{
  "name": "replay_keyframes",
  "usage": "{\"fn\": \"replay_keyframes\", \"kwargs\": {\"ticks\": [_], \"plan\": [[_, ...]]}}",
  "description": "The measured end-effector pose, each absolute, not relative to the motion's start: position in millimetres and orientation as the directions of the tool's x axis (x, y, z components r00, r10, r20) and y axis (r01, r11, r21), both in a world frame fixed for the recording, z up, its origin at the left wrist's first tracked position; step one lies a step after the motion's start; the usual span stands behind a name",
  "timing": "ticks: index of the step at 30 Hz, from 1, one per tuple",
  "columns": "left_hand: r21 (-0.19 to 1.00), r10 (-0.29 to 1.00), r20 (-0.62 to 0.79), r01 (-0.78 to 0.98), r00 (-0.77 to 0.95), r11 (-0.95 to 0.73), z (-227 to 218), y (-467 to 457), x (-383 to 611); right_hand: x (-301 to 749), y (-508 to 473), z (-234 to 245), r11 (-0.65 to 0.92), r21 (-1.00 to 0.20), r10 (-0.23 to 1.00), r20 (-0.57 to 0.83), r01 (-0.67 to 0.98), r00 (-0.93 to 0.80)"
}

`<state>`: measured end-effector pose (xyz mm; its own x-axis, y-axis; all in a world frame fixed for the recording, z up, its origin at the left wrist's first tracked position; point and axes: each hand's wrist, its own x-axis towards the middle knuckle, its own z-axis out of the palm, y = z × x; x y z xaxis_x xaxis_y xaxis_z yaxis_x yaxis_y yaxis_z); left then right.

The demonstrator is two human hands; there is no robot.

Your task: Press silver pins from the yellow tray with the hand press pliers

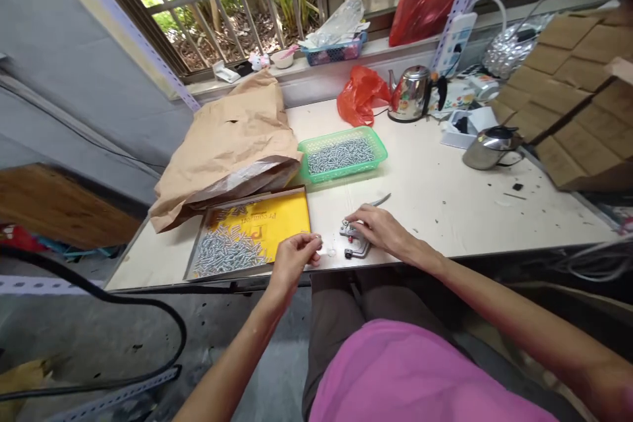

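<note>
My left hand (295, 258) is at the table's front edge, by the right end of a shallow tray. Its thumb and fingertips are pinched together on something too small to make out. The tray (308, 211) holds a yellow sheet (289, 214) and a heap of small silvery metal pins (230, 250). My right hand (380, 227) is closed over the upper part of a small metal toggle clamp (363, 250), its fingertips bent down and partly hidden. The clamp's curved lever (382, 200) sticks out beyond the hand. A small clear ring-like piece (331, 252) lies between my hands.
A green basket (378, 142) of similar metal pieces stands behind the clamp. A large brown paper bag (232, 132) is at the left. A kettle (413, 95), red plastic bag (361, 95), metal pot (487, 148) and stacked cardboard (573, 92) stand farther back and right.
</note>
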<state>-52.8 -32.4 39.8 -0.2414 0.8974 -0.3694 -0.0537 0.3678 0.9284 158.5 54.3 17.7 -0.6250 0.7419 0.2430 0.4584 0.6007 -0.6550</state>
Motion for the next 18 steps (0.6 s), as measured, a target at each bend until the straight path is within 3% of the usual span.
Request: {"fn": "replay_keyframes", "kwargs": {"ticks": [5,9,18], "plan": [[0.882,0.888,-0.451,0.106,-0.091,0.459,22.0,-10.7,-17.8,221.0,28.4,-3.6,0.541,-0.563,0.801,0.117,0.625,-0.587],[0.838,0.874,-0.486,0.280,-0.006,0.468,15.9,4.2,-9.9,229.9,26.4,-9.9,0.526,-0.539,0.817,0.104,0.658,-0.567],[0.743,0.823,-0.568,0.425,-0.007,0.516,6.3,15.0,-12.8,226.2,32.7,-12.5,0.495,-0.546,0.835,0.082,0.676,-0.544]]}}
